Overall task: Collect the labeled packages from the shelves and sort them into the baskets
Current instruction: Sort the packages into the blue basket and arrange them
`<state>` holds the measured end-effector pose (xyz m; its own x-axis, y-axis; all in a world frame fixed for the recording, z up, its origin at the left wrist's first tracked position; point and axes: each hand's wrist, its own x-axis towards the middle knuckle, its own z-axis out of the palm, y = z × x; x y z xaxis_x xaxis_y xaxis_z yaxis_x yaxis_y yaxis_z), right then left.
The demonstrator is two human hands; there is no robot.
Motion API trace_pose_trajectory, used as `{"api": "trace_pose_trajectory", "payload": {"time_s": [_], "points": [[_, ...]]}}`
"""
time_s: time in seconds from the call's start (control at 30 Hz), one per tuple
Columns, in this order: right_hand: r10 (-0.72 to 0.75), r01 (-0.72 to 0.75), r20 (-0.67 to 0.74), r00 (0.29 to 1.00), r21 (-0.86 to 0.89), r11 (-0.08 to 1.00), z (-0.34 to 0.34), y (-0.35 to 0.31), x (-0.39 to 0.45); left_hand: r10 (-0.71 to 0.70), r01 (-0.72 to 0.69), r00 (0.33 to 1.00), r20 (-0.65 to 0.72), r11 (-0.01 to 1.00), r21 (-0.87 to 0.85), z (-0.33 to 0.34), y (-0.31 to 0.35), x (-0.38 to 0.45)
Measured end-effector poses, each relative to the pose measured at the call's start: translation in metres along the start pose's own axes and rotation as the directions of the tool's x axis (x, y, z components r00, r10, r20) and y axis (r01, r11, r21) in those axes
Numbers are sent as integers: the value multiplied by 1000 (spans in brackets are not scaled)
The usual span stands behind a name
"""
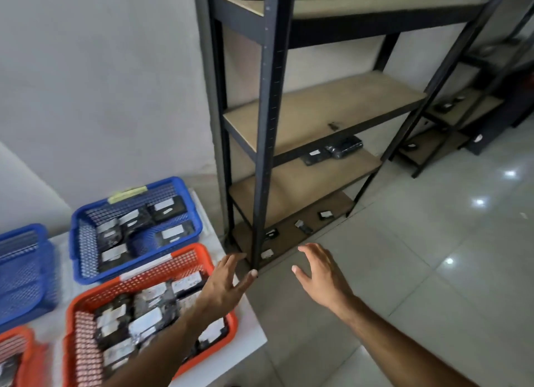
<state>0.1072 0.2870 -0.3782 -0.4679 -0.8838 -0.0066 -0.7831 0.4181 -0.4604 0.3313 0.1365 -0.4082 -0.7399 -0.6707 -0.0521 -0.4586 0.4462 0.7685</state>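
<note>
- Black shelving unit (pixel 268 120) stands upright against the wall; labeled packages (pixel 332 151) lie flat on its lower shelves.
- Blue basket (pixel 83 213) and orange basket (pixel 75 308) on the white counter (pixel 254 337) hold packages.
- Left hand (pixel 225 288) over the orange basket, fingers spread, empty.
- Right hand (pixel 320 276) reaches shelfward, fingers splayed, empty.

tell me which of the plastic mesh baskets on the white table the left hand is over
The left hand is over the orange plastic mesh basket full of black labeled packages, at the table's near edge; the blue basket sits behind it.
</note>
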Motion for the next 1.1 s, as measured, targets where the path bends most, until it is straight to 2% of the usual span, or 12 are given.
{"api": "trace_pose_trajectory", "payload": {"time_s": [0.17,0.4,0.5,0.67,0.73,0.83,1.1], "points": [[17,-18,46,999,11,1000,-17,58,47,-134,136,991,22,985,-108,32,9,59],[18,-23,93,995,52,998,-40,137,115,-371,363,929,7,905,-222,86,16,148],[30,-43,121,992,106,993,-51,174,140,-485,462,874,-23,845,-272,113,24,177],[-97,71,242,965,112,991,-63,236,199,-607,558,785,-125,780,-284,154,23,215],[-149,114,307,940,127,985,-65,262,226,-647,589,742,-176,755,-288,180,-4,226],[-236,202,388,891,128,971,-65,298,256,-700,612,660,-272,712,-346,206,4,238],[-306,271,558,771,146,951,-40,348,286,-811,672,507,-293,585,-454,238,57,250]]}}
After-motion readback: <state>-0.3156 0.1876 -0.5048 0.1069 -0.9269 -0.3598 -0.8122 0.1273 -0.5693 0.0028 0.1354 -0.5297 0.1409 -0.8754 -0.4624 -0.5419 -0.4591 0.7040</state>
